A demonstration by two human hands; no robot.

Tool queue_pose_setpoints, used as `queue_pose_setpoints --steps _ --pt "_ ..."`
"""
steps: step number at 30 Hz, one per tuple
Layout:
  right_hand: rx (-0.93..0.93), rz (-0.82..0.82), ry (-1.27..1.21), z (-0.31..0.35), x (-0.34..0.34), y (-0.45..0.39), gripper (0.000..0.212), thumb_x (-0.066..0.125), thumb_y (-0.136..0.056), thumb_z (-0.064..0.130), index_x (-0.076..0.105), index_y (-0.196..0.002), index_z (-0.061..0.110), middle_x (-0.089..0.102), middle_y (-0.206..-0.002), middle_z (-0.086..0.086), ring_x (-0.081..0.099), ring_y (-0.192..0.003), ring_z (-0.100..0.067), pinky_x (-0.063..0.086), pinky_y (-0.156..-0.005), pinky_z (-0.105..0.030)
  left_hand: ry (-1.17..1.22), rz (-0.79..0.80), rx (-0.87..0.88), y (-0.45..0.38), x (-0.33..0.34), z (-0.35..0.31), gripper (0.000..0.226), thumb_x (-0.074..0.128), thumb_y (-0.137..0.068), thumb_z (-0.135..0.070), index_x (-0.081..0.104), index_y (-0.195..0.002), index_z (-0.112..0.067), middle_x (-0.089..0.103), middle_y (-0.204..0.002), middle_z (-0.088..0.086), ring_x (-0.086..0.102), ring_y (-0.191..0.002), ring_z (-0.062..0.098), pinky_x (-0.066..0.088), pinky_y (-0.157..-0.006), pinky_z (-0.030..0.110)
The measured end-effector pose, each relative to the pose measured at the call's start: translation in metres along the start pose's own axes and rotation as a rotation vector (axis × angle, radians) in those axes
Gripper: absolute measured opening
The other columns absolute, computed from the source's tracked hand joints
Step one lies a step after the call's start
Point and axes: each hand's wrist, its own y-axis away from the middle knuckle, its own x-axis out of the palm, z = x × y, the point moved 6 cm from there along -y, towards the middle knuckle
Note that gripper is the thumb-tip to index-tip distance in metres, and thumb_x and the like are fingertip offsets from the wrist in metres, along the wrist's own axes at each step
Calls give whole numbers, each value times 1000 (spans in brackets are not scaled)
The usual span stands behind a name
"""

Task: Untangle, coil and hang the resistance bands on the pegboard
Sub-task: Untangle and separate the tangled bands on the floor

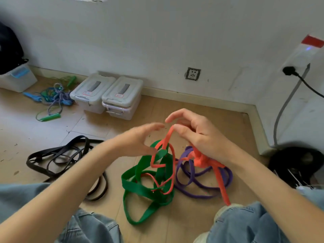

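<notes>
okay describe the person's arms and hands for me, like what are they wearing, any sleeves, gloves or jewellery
Both forearms are bare to the frame's edge: no sleeves show. The left hand and right hand wear no gloves, and no rings, watch or bracelet can be seen. Below the arms the person wears light blue denim jeans.

Bare floor [184, 223] between knees; black bands [57, 155] left, bins [108, 95] beyond.

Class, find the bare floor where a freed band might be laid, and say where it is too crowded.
Bare wooden floor lies between the two grey lidded plastic boxes and the wall corner. The pale floor left of the black bands is also bare. It is crowded where green, orange and purple bands tangle.
</notes>
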Motion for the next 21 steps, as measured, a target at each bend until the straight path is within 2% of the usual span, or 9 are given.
queue_pose_setpoints --steps 2,4,6,8,11,13,15,18,21 --pt "-23 -31 -142 4 -1 -1 14 47 -94 10 56 -101 18 46 -59 12 42 -47 1 34 -49 -9 379 207 55 1 35 -14 47 58 -89 -7 45 -132 -18 50 -135 -1 47 -122 8 40 -100 24" --pt "46 -186 -234 -6 -15 -3 13 48 -93 14 56 -94 24 43 -56 13 37 -49 -1 33 -47 -16 507 267 48 0 54 -12 27 47 -94 -2 53 -120 -2 58 -122 13 54 -113 16 43 -102 37" --pt "145 -298 -327 -21 -27 -1 14 46 -95 8 54 -92 20 40 -52 13 33 -48 -5 29 -46 -21 395 240 50 -3 53 -2 15 45 -95 -4 59 -100 -7 65 -99 10 61 -96 16 46 -95 41" --pt "205 -316 -398 -31 -28 2 15 44 -96 6 53 -91 17 37 -51 12 28 -48 -8 25 -46 -24 441 170 55 -6 39 2 14 46 -95 -8 57 -90 -14 67 -80 -2 65 -79 9 50 -85 36" --pt "198 -225 -611 -31 -24 1 14 47 -93 9 57 -89 17 32 -52 8 24 -48 -10 22 -44 -23 680 100 81 -11 21 -1 18 58 -90 -18 58 -107 -25 61 -70 -9 63 -72 12 55 -74 30" --pt "147 -126 -739 -20 -22 -3 10 49 -89 13 58 -87 17 30 -51 8 22 -46 -9 21 -42 -21 642 163 76 -12 33 -4 50 66 -84 -18 48 -128 -36 52 -72 -8 56 -70 8 51 -71 22" --pt "100 -44 -765 -10 -16 -6 8 52 -87 15 59 -86 19 30 -50 10 23 -45 -8 23 -41 -19 514 242 59 -12 64 -10 63 66 -84 -11 40 -137 -30 47 -73 -7 49 -61 -2 43 -65 12" --pt "105 16 -634 -9 -1 -1 9 55 -85 15 60 -81 23 32 -48 13 24 -43 -6 23 -40 -18 279 394 109 -6 113 -26 35 62 -88 -18 58 -122 -20 49 -75 -7 47 -61 -5 38 -64 9" --pt "178 -103 -545 -25 -10 3 10 57 -84 15 59 -77 22 32 -44 14 21 -39 -6 19 -39 -19 259 453 16 -6 108 -19 19 56 -92 -22 69 -100 -11 63 -81 -5 58 -72 2 46 -71 15"
